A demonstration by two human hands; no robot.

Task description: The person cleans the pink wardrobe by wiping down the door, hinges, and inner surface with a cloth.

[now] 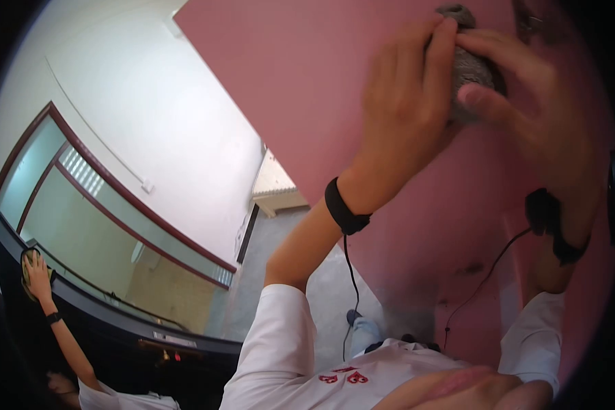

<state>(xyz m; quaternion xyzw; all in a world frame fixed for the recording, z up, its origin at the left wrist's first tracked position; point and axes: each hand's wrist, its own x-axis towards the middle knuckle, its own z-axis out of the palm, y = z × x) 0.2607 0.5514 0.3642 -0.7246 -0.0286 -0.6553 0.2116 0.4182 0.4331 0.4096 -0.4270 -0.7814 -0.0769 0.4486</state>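
My left hand (413, 89) lies with its fingers over a bunched grey-brown cloth (473, 72), pressing it against a pink panel (307, 75). My right hand (533, 102) holds the cloth's other side, its thumb across the lower part and its fingers over the upper part. A tuft of the cloth sticks out above the fingertips. Both hands are near the top edge of the view, close together. What lies under the cloth is hidden. Each wrist has a black band with a thin cable hanging from it.
At the lower left another person's hand (37, 270) rests with a yellowish cloth on the edge of a black panel (109, 345). Beyond are a dark red window frame (140, 191), a white wall (150, 102) and a pale low piece of furniture (277, 184) on the grey floor (273, 253).
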